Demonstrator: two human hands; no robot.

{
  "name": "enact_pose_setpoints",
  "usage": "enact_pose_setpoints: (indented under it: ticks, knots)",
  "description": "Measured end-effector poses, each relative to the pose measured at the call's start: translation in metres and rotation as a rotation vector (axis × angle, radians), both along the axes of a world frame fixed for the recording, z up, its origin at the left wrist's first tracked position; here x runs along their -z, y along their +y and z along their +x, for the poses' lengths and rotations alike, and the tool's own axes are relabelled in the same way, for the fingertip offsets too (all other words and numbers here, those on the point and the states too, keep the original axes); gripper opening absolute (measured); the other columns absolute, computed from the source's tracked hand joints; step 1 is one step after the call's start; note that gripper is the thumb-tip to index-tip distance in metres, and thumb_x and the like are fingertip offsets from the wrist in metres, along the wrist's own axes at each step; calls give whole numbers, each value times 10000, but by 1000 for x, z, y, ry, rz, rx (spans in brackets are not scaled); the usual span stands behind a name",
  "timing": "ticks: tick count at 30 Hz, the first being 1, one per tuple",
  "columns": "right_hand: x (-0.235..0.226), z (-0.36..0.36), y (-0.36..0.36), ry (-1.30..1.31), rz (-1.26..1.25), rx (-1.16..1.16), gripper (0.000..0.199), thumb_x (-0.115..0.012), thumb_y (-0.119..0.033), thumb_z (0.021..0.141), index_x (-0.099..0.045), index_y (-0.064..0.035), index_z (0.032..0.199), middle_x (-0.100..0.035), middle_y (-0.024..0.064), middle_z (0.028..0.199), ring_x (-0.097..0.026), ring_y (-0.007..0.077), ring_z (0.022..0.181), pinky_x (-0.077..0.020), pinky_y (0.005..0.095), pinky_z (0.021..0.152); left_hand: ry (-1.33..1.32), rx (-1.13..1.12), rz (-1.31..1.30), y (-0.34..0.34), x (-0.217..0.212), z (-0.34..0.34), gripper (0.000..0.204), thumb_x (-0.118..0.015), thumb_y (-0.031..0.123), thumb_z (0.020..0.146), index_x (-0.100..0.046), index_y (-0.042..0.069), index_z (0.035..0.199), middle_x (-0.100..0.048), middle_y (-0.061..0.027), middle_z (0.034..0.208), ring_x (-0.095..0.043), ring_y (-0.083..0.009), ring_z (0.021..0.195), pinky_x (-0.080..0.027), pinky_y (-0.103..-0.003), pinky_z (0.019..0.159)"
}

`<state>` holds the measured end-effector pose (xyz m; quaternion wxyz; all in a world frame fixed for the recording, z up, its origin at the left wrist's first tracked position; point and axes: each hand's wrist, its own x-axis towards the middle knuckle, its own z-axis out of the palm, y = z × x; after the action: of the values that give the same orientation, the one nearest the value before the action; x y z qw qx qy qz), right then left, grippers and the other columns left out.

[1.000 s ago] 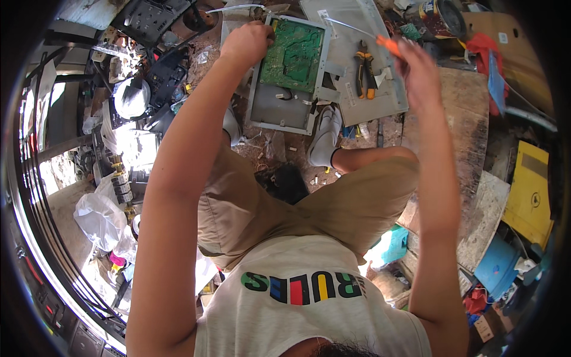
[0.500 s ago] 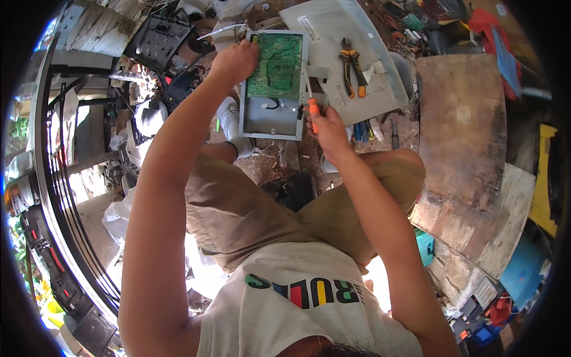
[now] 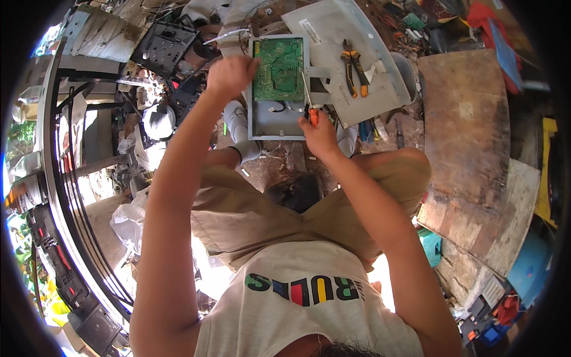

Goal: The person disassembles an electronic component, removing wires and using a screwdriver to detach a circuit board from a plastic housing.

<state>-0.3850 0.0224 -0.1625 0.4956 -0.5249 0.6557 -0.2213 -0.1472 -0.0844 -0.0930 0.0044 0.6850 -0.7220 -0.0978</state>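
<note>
At upper centre, the left hand [image 3: 231, 75] pins the green circuit board [image 3: 278, 69] in its grey tray [image 3: 279, 122] while the right hand [image 3: 320, 132], fist closed around an orange-handled screwdriver [image 3: 307, 98], would do best holding its tip squarely upright.

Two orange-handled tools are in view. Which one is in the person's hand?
The screwdriver, gripped by the right hand over the green circuit board; the pliers lie untouched on the grey panel.

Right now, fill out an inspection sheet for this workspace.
Surface: bare dirt ground, littered.
Job's things: grey metal tray holding a green circuit board; orange-handled screwdriver with its tip at the board's edge.
Clutter: pliers on a grey panel; wooden boards to the right.
Grips: left hand at the tray's upper left corner; right hand closed on the screwdriver.
Cables: white cable by the tray.
Surroundings: scrap electronics, metal rack.
</note>
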Motion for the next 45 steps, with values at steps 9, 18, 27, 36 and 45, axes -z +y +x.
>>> enact_pose_setpoints:
  ticks: [9, 18, 27, 36, 45]
  knots:
    - [0, -24, -8, 23, -109, -111, 396, -680, -341, 880, -582, -15, 1083, -643, 180, 882, -628, 333, 822, -487, 411, 766, 687, -459, -10, 90, 71, -5, 735, -600, 646, 860, -598, -37, 1130, -668, -250, 1048, -656, -382, 1007, -506, -431, 874]
    - [-22, -29, 18, 63, -21, -286, 405, -670, -367, 890, -578, -38, 1108, -644, 182, 953, -633, 337, 874, -483, 416, 775, 1068, -727, 200, 103, 88, -20, 831, -731, 597, 800, -545, -66, 1265, -646, -209, 1160, -641, -249, 1027, -514, -347, 872]
    - [-158, -74, -73, 405, -330, -567, 393, -589, -248, 900, -619, -60, 1243, -681, 210, 1034, -661, 357, 936, -513, 399, 824, 1149, -842, 35, 151, 88, -55, 793, -812, 559, 710, -614, -54, 1172, -695, -202, 1105, -680, -303, 1027, -512, -383, 903]
    - [-191, 18, -144, 810, -421, -1030, 326, -597, -245, 900, -703, -26, 1117, -697, 217, 992, -666, 392, 925, -528, 414, 830, 1036, -846, 166, 151, 69, -48, 718, -773, 545, 726, -604, -7, 1153, -691, -228, 1080, -671, -364, 1039, -513, -428, 909]
    - [-178, 49, -153, 905, -370, -1052, 331, -600, -245, 880, -710, -53, 1126, -700, 210, 966, -666, 389, 894, -528, 429, 814, 1086, -818, 178, 152, 82, -44, 731, -774, 548, 717, -594, 8, 1176, -701, -218, 1049, -677, -369, 1017, -524, -443, 888]
